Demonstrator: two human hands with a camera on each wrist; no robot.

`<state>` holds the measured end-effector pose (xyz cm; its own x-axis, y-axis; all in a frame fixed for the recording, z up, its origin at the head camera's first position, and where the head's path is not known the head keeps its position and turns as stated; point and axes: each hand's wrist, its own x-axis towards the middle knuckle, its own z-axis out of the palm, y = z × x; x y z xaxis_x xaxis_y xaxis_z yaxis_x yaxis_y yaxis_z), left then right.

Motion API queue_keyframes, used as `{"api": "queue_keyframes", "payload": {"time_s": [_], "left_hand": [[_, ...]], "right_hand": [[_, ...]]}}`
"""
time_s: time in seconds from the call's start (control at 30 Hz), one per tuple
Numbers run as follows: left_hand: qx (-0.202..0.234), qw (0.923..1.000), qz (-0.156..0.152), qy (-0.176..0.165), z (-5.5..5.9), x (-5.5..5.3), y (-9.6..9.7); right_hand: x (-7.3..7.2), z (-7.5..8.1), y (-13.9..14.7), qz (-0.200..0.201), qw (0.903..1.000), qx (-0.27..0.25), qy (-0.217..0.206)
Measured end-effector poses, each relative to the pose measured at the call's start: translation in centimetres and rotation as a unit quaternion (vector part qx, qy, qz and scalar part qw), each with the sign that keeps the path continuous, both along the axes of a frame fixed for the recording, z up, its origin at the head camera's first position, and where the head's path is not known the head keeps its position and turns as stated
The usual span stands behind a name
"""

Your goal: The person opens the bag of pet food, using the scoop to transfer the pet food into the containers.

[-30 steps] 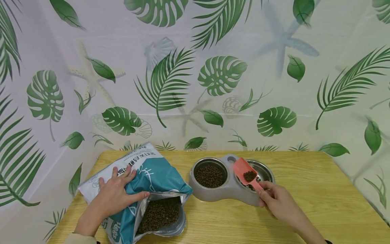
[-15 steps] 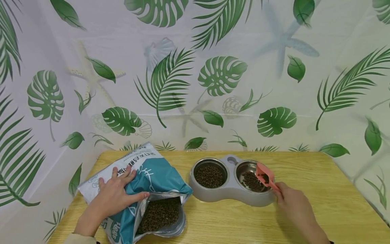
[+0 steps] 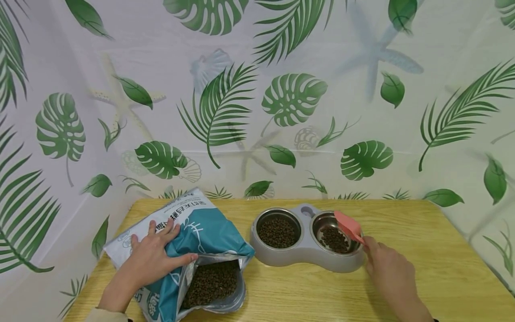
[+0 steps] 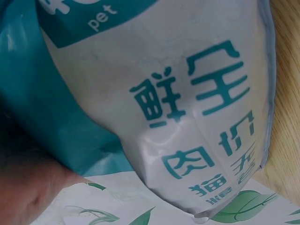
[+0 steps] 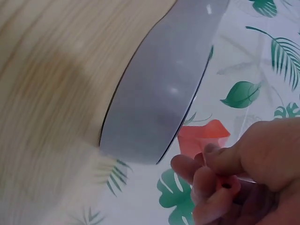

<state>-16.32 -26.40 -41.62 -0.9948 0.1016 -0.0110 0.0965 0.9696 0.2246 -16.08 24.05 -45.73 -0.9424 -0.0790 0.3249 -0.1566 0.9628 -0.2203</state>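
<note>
My left hand [image 3: 149,256] rests with spread fingers on a teal and white bag of kibble [image 3: 211,232]. The bag lies on its side, its mouth facing the front and showing brown kibble [image 3: 213,282] inside. In the left wrist view, the bag's printed front [image 4: 154,126] fills most of the frame. With its fingers round the handle, my right hand [image 3: 389,270] holds a coral-red scoop [image 3: 348,226]. The scoop is turned on its side at the right rim of the right-hand steel bowl [image 3: 318,219]. Some kibble [image 3: 335,239] covers part of that bowl's bottom.
A grey double-bowl stand [image 3: 289,258] stands mid-table, right of the bag. Its left steel bowl holds more kibble [image 3: 276,232] than the right. The wooden table [image 3: 434,250] ends at a leaf-printed cloth [image 3: 306,147] behind and at the sides.
The scoop has moved right across the right-hand bowl and tipped over; the kibble seen in it earlier no longer shows there. More kibble shows in that bowl. My left hand has stayed still.
</note>
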Motion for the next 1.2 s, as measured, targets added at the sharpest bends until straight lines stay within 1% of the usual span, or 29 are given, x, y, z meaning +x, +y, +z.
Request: {"api": "queue_keyframes", "payload": {"time_s": [0.1, 0.2, 0.3, 0.33, 0.37, 0.4, 0.47, 0.5, 0.53, 0.57, 0.67, 0.7, 0.77, 0.83, 0.93, 1.0, 1.07, 1.13, 1.2], "left_hand": [[0.0, 1.0, 0.0, 0.0, 0.0, 0.0, 0.0], [0.0, 1.0, 0.0, 0.001, 0.0, 0.0, 0.0], [0.001, 1.0, -0.001, 0.002, 0.0, 0.0, 0.0], [0.001, 1.0, -0.001, 0.001, 0.0, 0.0, -0.1], [0.002, 1.0, -0.002, 0.001, 0.0, 0.1, -0.1], [0.002, 1.0, -0.002, 0.0, 0.0, 0.1, -0.1], [0.002, 1.0, -0.002, -0.001, 0.0, 0.1, -0.1], [0.002, 1.0, -0.001, -0.002, 0.0, 0.1, -0.1], [0.001, 1.0, -0.001, -0.002, 0.0, 0.1, -0.1], [0.0, 1.0, -0.001, -0.002, 0.0, 0.1, -0.1], [-0.001, 1.0, 0.0, -0.001, 0.0, 0.1, -0.1], [-0.001, 1.0, 0.0, -0.001, 0.0, 0.1, -0.1], [-0.002, 1.0, 0.0, -0.001, 0.0, 0.0, -0.2], [-0.002, 1.0, 0.001, -0.002, 0.1, 0.0, -0.2], [-0.003, 1.0, 0.001, -0.002, 0.1, 0.0, -0.1], [-0.002, 1.0, 0.002, -0.003, 0.1, 0.0, -0.1], [0.0, 1.0, 0.003, -0.004, 0.1, -0.1, -0.1], [0.002, 1.0, 0.004, -0.006, 0.0, -0.1, -0.1], [0.002, 1.0, 0.005, -0.008, 0.0, -0.1, 0.0]], "right_hand": [[0.1, 0.1, -0.4, 0.026, 0.9972, -0.062, -0.033], [0.1, 0.3, -1.0, 0.051, 0.9878, -0.133, -0.064], [0.3, 0.4, -1.6, 0.071, 0.9718, -0.202, -0.099], [0.4, 0.6, -1.9, 0.076, 0.9632, -0.23, -0.116], [0.5, 0.7, -2.1, 0.083, 0.9521, -0.26, -0.138], [0.6, 0.9, -2.3, 0.092, 0.939, -0.288, -0.163], [0.7, 1.1, -2.7, 0.124, 0.9098, -0.338, -0.207], [0.8, 1.2, -2.8, 0.139, 0.891, -0.363, -0.234], [0.8, 1.2, -3.0, 0.16, 0.8711, -0.385, -0.259], [0.9, 1.2, -3.1, 0.183, 0.8535, -0.4, -0.28], [1.2, 1.1, -3.6, 0.243, 0.8011, -0.433, -0.335], [1.3, 1.2, -3.8, 0.259, 0.7857, -0.44, -0.349], [1.5, 1.2, -4.2, 0.29, 0.761, -0.448, -0.369], [1.8, 1.1, -4.7, 0.319, 0.7321, -0.46, -0.388], [2.3, 0.9, -5.7, 0.344, 0.6874, -0.479, -0.424], [2.6, 0.6, -6.5, 0.347, 0.6559, -0.494, -0.453], [2.9, 0.3, -7.4, 0.338, 0.6341, -0.502, -0.482], [3.2, 0.0, -8.3, 0.331, 0.6197, -0.504, -0.503], [3.4, -0.4, -9.3, 0.329, 0.6091, -0.503, -0.517]]}}
